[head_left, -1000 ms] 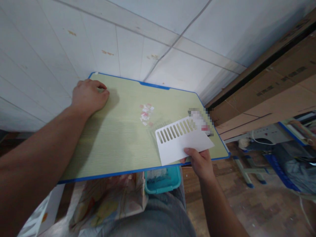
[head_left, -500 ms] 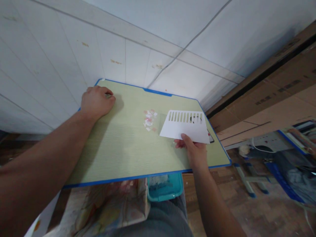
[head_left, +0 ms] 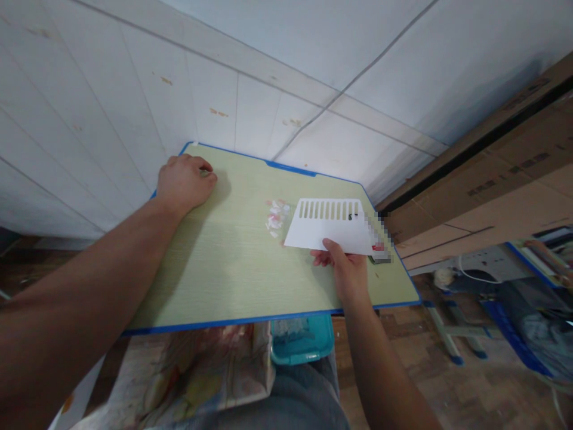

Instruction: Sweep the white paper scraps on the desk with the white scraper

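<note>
My right hand (head_left: 351, 272) grips a white sheet (head_left: 331, 232) with a row of slots along its far edge, thumb on top and fingers beneath. The sheet is held low over the right part of a pale green desk top (head_left: 224, 263) with blue edging. To its left lies a small pile of white and pinkish scraps (head_left: 276, 216). Partly covered by the sheet, a flat thing (head_left: 380, 245) is blurred out. My left hand (head_left: 185, 184) rests at the desk's left edge with fingers curled closed; anything inside them is hidden.
Beneath the desk's front edge are a teal bin (head_left: 302, 346) and a patterned bag (head_left: 210, 370). Stacked cardboard boxes (head_left: 483, 191) stand at the right. A white wall (head_left: 215, 89) with a hanging cable (head_left: 344, 89) borders the far side. A folding stand (head_left: 447, 334) is lower right.
The slotted sheet has shifted slightly left with my right hand, uncovering more of the flat thing beneath. My left hand stays at the desk's edge. The whole view has shifted slightly.
</note>
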Tool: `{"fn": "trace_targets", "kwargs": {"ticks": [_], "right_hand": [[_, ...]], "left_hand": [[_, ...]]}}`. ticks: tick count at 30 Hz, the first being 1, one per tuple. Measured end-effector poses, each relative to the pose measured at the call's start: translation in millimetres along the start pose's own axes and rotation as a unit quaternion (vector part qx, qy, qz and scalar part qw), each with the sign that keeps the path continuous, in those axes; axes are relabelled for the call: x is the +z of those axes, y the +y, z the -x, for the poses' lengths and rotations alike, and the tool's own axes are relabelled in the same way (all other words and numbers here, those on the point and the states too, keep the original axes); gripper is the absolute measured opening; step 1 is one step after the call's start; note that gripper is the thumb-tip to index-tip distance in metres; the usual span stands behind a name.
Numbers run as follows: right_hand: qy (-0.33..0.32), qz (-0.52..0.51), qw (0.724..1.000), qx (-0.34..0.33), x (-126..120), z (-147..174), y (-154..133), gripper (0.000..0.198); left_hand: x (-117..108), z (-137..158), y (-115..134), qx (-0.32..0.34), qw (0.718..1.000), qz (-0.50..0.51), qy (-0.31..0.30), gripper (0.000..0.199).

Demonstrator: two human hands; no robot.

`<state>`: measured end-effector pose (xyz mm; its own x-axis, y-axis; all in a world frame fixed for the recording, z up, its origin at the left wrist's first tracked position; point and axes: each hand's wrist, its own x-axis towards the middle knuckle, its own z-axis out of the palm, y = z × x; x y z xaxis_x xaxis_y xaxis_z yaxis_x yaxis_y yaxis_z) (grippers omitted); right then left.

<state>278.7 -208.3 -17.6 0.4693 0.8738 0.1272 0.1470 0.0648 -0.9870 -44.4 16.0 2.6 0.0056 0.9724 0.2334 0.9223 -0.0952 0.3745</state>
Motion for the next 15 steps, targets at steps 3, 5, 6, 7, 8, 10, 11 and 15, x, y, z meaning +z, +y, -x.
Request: {"fn": "trace_targets", "kwargs": {"ticks": [3, 5, 6, 7, 8, 10, 11, 15], "right_hand": [[-0.002, 0.029, 1.000, -0.003, 3.5, 6.2, 1.5, 0.040], [-0.024, 0.027, 0.999, 0.001, 5.8, 11.2, -0.1, 0.039], [-0.038, 0.022, 0.999, 0.004, 6.4, 13.8, -1.7, 0.038], [-0.050, 0.015, 0.999, 0.006, 6.7, 16.2, -3.5, 0.037], [-0.056, 0.011, 0.998, 0.007, 6.8, 18.6, -5.2, 0.037], [-0.049, 0.007, 0.999, 0.005, 6.7, 22.7, -7.5, 0.040], [-0.043, 0.008, 0.999, 0.003, 6.9, 24.8, -7.8, 0.042], [-0.042, 0.016, 0.999, 0.009, 10.3, 34.9, -3.4, 0.042]], "left_hand": [[0.8, -0.6, -0.6, 0.003, 1.000, -0.001, 0.002, 0.057], [-0.2, -0.1, 0.5, 0.003, 1.000, -0.004, -0.001, 0.058], [-1.0, 0.3, 1.3, 0.002, 1.000, -0.005, -0.002, 0.058], [-1.7, 0.7, 2.1, 0.001, 1.000, -0.005, -0.004, 0.059], [-2.3, 1.0, 2.7, 0.000, 1.000, -0.004, -0.005, 0.059], [-2.7, 1.2, 3.2, -0.001, 1.000, -0.001, -0.008, 0.060], [-2.5, 1.0, 3.0, -0.001, 1.000, 0.000, -0.009, 0.060], [-0.4, -0.1, 0.3, 0.001, 1.000, 0.005, -0.005, 0.060]]}}
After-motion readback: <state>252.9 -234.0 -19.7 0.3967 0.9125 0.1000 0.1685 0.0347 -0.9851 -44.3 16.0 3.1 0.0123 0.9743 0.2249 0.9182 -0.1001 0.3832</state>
